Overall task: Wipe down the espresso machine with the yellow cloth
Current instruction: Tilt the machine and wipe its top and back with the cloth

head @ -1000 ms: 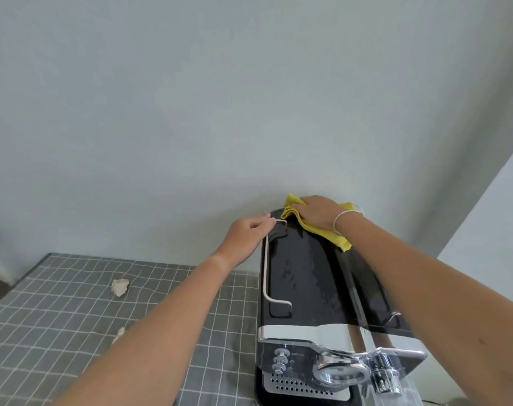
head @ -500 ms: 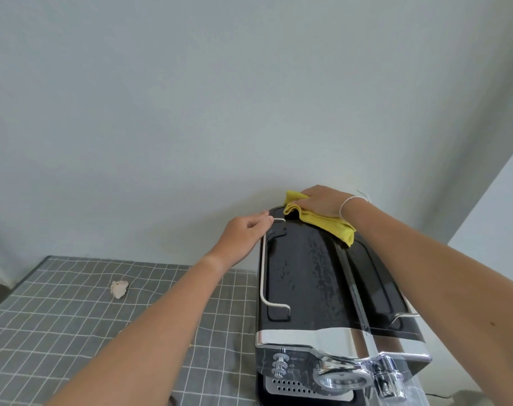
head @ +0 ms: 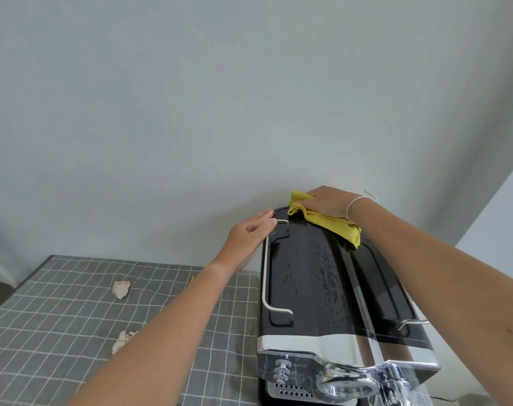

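Cloth (head: 331,222) on machine (head: 314,276) rear; scraps (head: 121,289) on table (head: 59,332) left

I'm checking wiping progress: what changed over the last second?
The right hand slid the cloth a little farther toward the machine's back edge by the wall. The left hand stayed at the rail's far end, its fingers straighter now. The scraps on the table did not move.
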Tool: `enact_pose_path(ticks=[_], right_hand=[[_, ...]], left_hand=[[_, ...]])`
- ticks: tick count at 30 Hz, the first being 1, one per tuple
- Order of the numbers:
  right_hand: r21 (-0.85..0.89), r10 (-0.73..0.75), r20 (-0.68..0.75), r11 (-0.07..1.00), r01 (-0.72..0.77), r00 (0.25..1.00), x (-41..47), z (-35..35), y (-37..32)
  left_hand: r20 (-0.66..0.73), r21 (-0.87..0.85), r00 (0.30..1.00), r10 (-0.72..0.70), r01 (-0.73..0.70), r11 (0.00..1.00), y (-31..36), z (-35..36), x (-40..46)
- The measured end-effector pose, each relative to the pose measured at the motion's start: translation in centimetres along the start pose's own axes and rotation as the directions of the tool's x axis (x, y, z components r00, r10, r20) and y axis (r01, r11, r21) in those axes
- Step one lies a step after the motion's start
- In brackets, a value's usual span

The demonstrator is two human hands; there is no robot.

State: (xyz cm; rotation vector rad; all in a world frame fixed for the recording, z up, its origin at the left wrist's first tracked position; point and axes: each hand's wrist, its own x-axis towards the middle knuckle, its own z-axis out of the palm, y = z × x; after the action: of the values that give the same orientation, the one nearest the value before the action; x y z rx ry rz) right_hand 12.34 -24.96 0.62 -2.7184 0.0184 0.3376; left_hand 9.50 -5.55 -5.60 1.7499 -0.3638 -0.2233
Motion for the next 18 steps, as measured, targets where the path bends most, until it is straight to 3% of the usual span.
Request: enact_pose_path(ticks=[18], right_hand=[[-0.013,0.029,-0.003,0.999,-0.029,1.0,-1.0,-0.5,0.8]], left_hand=[[0.003,0.065,1.0,0.023,-0.023,0.998,0.4,0.7,-0.1]])
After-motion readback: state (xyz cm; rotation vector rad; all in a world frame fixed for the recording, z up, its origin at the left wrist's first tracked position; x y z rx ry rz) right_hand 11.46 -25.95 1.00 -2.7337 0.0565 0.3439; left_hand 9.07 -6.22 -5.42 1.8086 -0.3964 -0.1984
